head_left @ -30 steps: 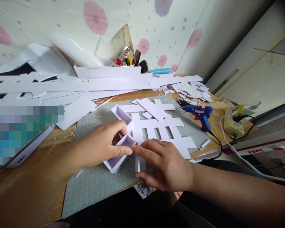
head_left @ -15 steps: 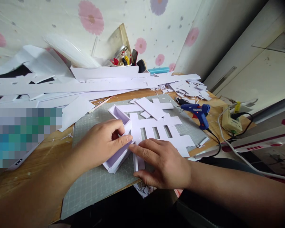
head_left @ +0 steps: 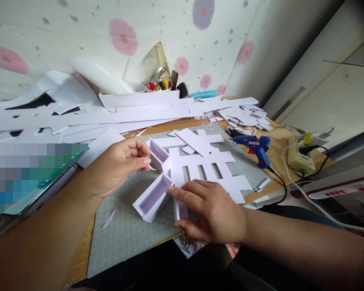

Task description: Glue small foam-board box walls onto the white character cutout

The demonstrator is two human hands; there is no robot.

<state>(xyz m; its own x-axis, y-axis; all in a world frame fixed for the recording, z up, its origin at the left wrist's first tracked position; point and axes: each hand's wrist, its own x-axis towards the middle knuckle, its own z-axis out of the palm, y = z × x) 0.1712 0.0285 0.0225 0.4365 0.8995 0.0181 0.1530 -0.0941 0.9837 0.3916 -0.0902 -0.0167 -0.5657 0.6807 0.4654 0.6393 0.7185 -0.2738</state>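
Note:
My left hand (head_left: pixel 124 159) is closed in a pinch just left of two small open white foam-board boxes, the upper box (head_left: pixel 160 151) and the lower box (head_left: pixel 153 196). A thin white sliver shows by its fingertips, but I cannot tell if they hold it. The boxes meet at a corner, forming an angle. My right hand (head_left: pixel 210 208) bends around a narrow white foam-board piece (head_left: pixel 181 210), thumb at its near end. Its index fingertip touches the lower box's right corner. Beyond lies a flat white cutout (head_left: pixel 194 161) with slots, partly under that hand.
A grey cutting mat (head_left: pixel 121 238) lies under the work. A blue glue gun (head_left: pixel 255 145) stands right, its cord near a power strip (head_left: pixel 300 155). White scraps (head_left: pixel 245 115) and long board strips (head_left: pixel 124 115) lie behind. A tablet (head_left: pixel 48 182) is at left.
My left hand has come away from the boxes toward the left, uncovering where they meet. A thin curled scrap now shows on the mat. My right hand stays in place; the view has shifted slightly.

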